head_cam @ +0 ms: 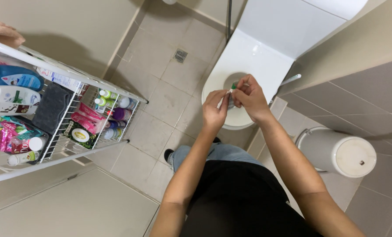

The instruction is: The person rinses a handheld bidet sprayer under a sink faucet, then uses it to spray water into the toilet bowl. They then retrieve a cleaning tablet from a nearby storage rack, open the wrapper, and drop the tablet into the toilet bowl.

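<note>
I stand over a white toilet (248,57) with its lid up. Both my hands meet above the bowl. My left hand (215,109) and my right hand (248,97) pinch a small white object with a green tip (233,87) between their fingertips. What exactly the object is cannot be told; most of it is hidden by my fingers. Below my arms I see my black top and blue jeans.
A white wire rack (69,114) full of bottles, tubes and packets stands at the left against the wall. A white lidded bin (340,151) sits at the right. A floor drain (180,55) lies in the beige tiles. A white brush handle (291,79) pokes out beside the toilet.
</note>
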